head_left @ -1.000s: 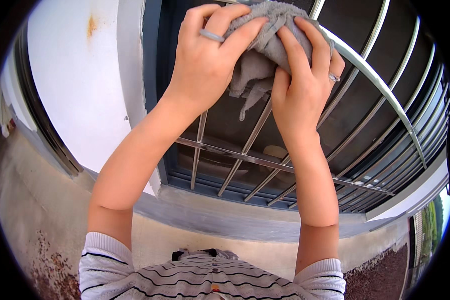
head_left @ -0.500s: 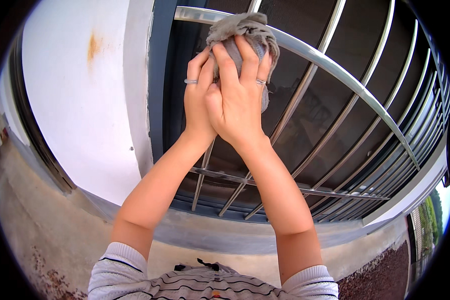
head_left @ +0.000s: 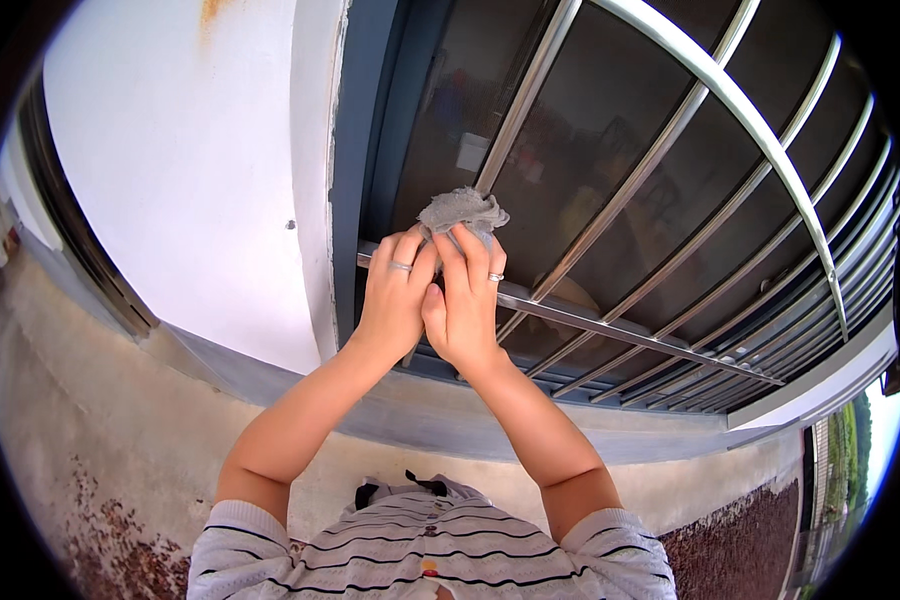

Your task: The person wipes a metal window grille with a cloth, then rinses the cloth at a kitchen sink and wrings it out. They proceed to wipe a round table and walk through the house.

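Rumpled gray cloth [head_left: 463,208], uneven folds bulging beyond the grip, left hand [head_left: 392,300] and right hand [head_left: 468,308] clamped on it

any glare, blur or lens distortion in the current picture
Head view: fisheye bending, with black corners and the upper rail strongly arched; head view: bright highlights along that rail, faint reflections in the dark window; head view: gray cloth, left hand and right hand without obvious blur.
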`<action>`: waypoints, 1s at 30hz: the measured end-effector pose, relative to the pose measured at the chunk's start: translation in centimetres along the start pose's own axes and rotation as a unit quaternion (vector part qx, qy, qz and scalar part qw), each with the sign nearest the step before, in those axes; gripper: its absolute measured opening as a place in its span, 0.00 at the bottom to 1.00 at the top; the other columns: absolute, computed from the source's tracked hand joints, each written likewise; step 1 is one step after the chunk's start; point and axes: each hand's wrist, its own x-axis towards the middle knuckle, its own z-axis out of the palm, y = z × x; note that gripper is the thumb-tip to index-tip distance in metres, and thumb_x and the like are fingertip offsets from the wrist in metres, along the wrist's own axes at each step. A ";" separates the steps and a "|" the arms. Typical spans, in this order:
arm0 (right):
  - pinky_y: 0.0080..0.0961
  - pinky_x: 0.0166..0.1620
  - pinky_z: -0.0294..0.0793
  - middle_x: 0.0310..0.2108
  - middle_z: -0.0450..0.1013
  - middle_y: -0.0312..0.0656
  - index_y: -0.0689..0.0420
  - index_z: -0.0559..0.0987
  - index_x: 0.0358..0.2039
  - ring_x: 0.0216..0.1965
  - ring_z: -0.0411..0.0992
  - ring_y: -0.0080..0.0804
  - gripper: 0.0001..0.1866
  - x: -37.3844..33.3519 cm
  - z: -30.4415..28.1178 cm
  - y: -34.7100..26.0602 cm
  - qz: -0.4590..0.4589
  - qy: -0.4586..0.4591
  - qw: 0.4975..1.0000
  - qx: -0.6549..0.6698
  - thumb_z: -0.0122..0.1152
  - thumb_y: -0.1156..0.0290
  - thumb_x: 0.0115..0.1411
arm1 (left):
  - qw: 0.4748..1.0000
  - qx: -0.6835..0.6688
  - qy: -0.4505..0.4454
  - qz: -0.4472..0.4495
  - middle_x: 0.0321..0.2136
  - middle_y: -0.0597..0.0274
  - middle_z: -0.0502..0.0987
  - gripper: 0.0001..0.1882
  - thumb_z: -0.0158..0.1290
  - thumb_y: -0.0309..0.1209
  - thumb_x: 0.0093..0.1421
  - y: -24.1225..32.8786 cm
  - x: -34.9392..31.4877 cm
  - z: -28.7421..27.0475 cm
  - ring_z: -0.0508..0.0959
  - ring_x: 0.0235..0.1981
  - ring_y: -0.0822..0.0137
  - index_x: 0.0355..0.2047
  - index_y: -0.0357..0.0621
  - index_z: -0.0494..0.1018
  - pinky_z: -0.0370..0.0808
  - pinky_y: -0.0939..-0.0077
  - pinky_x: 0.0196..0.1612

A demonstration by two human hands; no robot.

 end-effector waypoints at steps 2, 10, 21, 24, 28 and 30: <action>0.54 0.58 0.59 0.57 0.62 0.52 0.65 0.73 0.51 0.55 0.56 0.63 0.27 -0.2 -0.2 0.0 -0.003 -0.013 0.999 -0.029 0.52 0.71 0.49 | 0.998 0.046 -0.046 0.001 0.49 0.53 0.69 0.21 0.54 0.26 0.49 0.0 0.1 -1.2 0.69 0.49 0.50 0.46 0.37 0.72 0.69 0.58 0.49; 0.40 0.52 0.66 0.50 0.68 0.39 0.60 0.77 0.45 0.48 0.64 0.46 0.23 -1.4 -2.1 0.5 -0.050 -0.069 0.992 -0.091 0.60 0.81 0.43 | 0.978 0.169 -0.119 0.012 0.47 0.57 0.70 0.18 0.53 0.23 0.51 2.6 -1.7 -2.5 0.68 0.49 0.55 0.44 0.39 0.74 0.67 0.60 0.49; 0.43 0.48 0.66 0.56 0.65 0.52 0.58 0.77 0.50 0.47 0.63 0.53 0.27 -6.2 -9.4 4.4 0.060 0.026 0.975 -0.214 0.54 0.85 0.46 | 0.989 0.063 -0.091 0.099 0.58 0.56 0.67 0.21 0.52 0.29 0.54 7.2 -0.8 5.5 0.68 0.54 0.56 0.50 0.43 0.73 0.66 0.61 0.54; 0.43 0.48 0.67 0.52 0.68 0.53 0.64 0.77 0.47 0.44 0.65 0.54 0.24 -9.4 -9.0 4.9 0.063 -0.011 0.975 -0.213 0.55 0.83 0.45 | 0.992 0.039 -0.064 0.105 0.58 0.55 0.67 0.20 0.52 0.29 0.55 7.0 -3.6 6.6 0.67 0.55 0.57 0.50 0.43 0.73 0.67 0.61 0.54; 0.38 0.40 0.72 0.46 0.70 0.50 0.63 0.78 0.45 0.40 0.67 0.49 0.25 -9.1 -9.0 3.9 0.074 0.008 0.980 -0.184 0.58 0.83 0.42 | 0.990 -0.024 -0.094 0.099 0.56 0.59 0.69 0.20 0.53 0.25 0.53 6.6 -3.3 5.0 0.68 0.55 0.57 0.48 0.43 0.74 0.69 0.62 0.53; 0.38 0.39 0.73 0.44 0.72 0.49 0.64 0.79 0.42 0.38 0.69 0.48 0.23 -8.2 -9.4 3.4 0.084 0.003 0.985 -0.150 0.58 0.82 0.42 | 0.988 -0.031 -0.132 0.076 0.54 0.59 0.71 0.19 0.52 0.25 0.53 6.5 -3.0 3.8 0.70 0.54 0.56 0.47 0.44 0.75 0.69 0.63 0.53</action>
